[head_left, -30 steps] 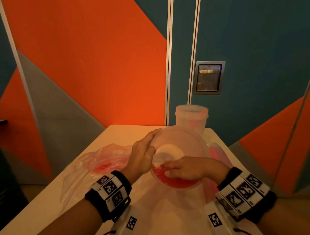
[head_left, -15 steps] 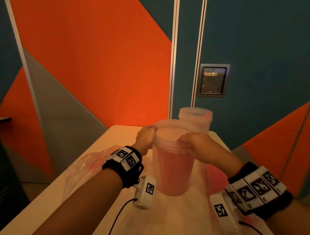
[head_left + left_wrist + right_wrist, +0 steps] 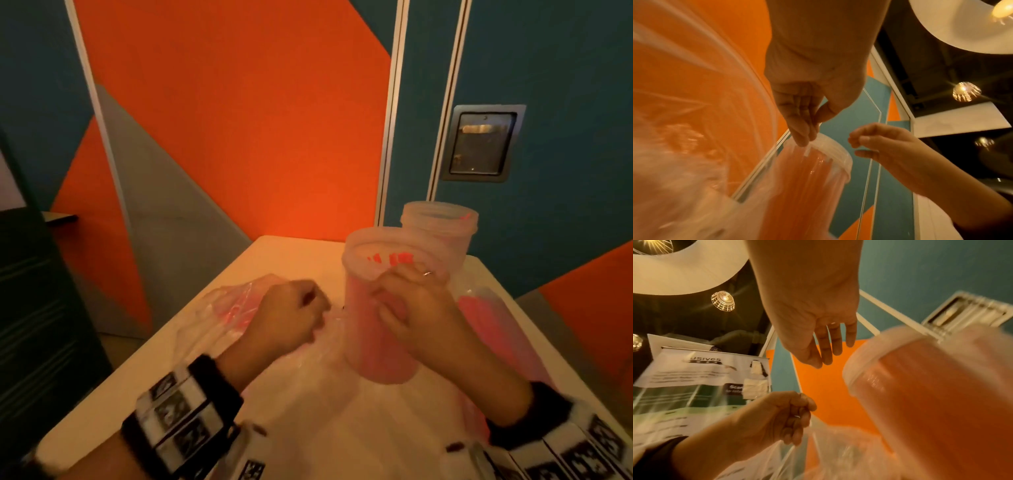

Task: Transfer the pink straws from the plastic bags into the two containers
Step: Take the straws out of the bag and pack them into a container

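Note:
The near clear container (image 3: 373, 342) stands upright on the table, packed with pink straws (image 3: 394, 257). A second container (image 3: 442, 226) stands just behind it. My right hand (image 3: 407, 294) hovers in front of the near container; in the right wrist view its fingers (image 3: 828, 353) hang straight and hold nothing, with the container (image 3: 931, 402) beside them. My left hand (image 3: 298, 311) is curled just left of the container, thumb against fingertips (image 3: 803, 136), pinching the thin film of the plastic bag (image 3: 233, 301).
The white table (image 3: 294, 253) ends at an orange and teal wall. Another plastic bag with pink straws (image 3: 486, 318) lies right of the containers. Crumpled clear plastic covers the table in front of me. A dark cabinet stands on the left.
The near container went from tipped toward me to upright. Both hands have left its rim; the left dropped to the bag, the right came down in front of it.

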Demonstrator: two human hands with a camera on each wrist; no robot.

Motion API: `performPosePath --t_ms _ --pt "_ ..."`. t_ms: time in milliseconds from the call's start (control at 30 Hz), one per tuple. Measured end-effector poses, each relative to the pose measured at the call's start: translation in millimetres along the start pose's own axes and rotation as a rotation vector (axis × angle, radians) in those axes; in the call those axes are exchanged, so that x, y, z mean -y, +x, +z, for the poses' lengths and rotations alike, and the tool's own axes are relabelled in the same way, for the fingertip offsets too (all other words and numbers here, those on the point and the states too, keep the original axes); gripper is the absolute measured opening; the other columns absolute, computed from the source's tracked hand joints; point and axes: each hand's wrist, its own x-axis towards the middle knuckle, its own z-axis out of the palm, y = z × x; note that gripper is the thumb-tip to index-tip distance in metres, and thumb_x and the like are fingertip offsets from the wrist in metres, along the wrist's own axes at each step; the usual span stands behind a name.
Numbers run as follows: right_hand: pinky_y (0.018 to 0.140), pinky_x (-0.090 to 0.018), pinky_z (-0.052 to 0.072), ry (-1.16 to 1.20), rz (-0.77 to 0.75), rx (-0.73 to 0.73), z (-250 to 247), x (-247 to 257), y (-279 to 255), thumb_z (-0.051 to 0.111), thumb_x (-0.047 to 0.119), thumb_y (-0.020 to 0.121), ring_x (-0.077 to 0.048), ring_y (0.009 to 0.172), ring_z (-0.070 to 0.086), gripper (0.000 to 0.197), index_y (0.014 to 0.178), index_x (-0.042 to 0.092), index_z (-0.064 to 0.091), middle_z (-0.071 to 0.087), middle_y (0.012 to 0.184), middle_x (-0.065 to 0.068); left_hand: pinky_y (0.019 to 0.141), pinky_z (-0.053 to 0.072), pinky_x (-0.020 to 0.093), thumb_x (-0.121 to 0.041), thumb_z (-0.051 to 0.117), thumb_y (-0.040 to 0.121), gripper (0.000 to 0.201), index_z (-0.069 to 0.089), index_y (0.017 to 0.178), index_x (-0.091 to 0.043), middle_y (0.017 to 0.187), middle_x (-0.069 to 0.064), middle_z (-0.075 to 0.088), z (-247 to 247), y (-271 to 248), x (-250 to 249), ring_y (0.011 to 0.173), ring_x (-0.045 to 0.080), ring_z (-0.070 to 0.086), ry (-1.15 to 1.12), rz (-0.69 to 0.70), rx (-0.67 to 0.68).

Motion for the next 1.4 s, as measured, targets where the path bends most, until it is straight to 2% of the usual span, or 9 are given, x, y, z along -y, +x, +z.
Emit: performPosePath --t_ms 200,400,533,767,933,1067,1167,1233,1400 --pt "0.099 -0.035 0.041 -0.047 -0.085 0.752 103 29 -3 0.045 0.015 0.092 -0.021 0.121 0.048 0.037 0.128 0.018 0.053 0.053 0.132 -0.003 0.091 0.048 0.028 -0.022 0.045 0.093 0.026 0.064 0.110 -0.023 0.114 -0.003 0.064 3 -48 81 0.102 0.014 0.058 0.597 -0.127 0.119" --pt "0.099 -0.044 0.031 -0.531 -0.107 0.951 137 16 -7 0.039 0.008 0.093 -0.033 0.112 0.050 0.039 0.132 0.009 0.041 0.054 0.124 -0.015 0.112 0.031 0.038 -0.021 0.044 0.092 0.060 0.021 0.146 -0.032 0.156 0.000 0.018 -30 -48 111 0.141 0.022 0.023 0.826 -0.196 -0.071" --pt "0.093 -0.039 0.038 -0.488 -0.247 1.067 116 24 -10 0.044 0.014 0.092 -0.029 0.105 0.057 0.029 0.116 0.009 0.059 0.060 0.117 -0.010 0.102 0.041 0.037 -0.023 0.058 0.087 0.073 0.017 0.146 -0.033 0.155 -0.007 0.018 -49 -45 99 0.132 0.018 0.040 0.825 -0.083 -0.223" --pt "0.087 -0.035 0.046 -0.141 -0.230 1.074 45 31 2 0.055 0.022 0.081 -0.022 0.098 0.055 0.019 0.088 0.008 0.066 0.058 0.107 -0.005 0.073 0.037 0.037 -0.005 0.063 0.081 0.025 0.062 0.102 -0.018 0.109 0.006 0.064 -58 -55 84 0.093 0.027 0.051 1.035 0.877 -0.576" --pt "0.079 -0.009 0.034 0.090 -0.175 0.650 24 30 12 0.053 0.042 0.084 -0.006 0.099 0.049 0.028 0.091 0.018 0.065 0.052 0.112 0.008 0.100 0.031 0.058 -0.033 0.089 0.052 0.114 0.017 0.140 -0.030 0.153 0.014 0.015 -68 -52 84 0.139 0.038 0.022 0.667 0.099 -0.539" --pt "0.070 -0.035 0.049 -0.161 -0.080 -0.106 40 26 15 0.069 0.042 0.068 -0.021 0.093 0.047 0.052 0.111 0.015 0.058 0.054 0.105 -0.008 0.076 0.053 0.043 -0.020 0.068 0.084 0.065 0.030 0.137 -0.015 0.116 0.009 0.054 -75 -42 82 0.089 0.031 0.062 -0.187 -0.540 -0.315" --pt "0.076 -0.041 0.046 -0.350 0.231 0.117 58 15 7 0.064 0.051 0.066 -0.030 0.098 0.051 0.067 0.120 0.015 0.050 0.052 0.110 -0.010 0.070 0.042 0.037 -0.034 0.055 0.092 0.023 0.054 0.105 -0.016 0.102 0.004 0.050 -79 -40 93 0.090 0.029 0.051 -0.416 -0.728 -0.224" --pt "0.083 -0.033 0.041 -0.289 0.354 0.326 70 10 -3 0.060 0.041 0.079 -0.027 0.102 0.051 0.031 0.103 0.022 0.057 0.052 0.101 -0.003 0.079 0.042 0.044 -0.034 0.052 0.094 0.019 0.057 0.098 -0.016 0.104 0.007 0.050 -84 -40 100 0.096 0.034 0.051 -0.584 -0.818 -0.144" --pt "0.056 -0.027 0.045 1.025 1.006 0.387 75 9 -11 0.053 0.010 0.090 -0.016 0.057 0.060 0.018 0.075 0.014 0.062 0.064 0.060 -0.001 0.087 0.044 0.058 -0.008 0.035 0.090 0.024 0.053 0.075 -0.004 0.101 0.024 0.067 -87 -40 105 0.097 0.046 0.061 -1.169 -0.847 -0.011"
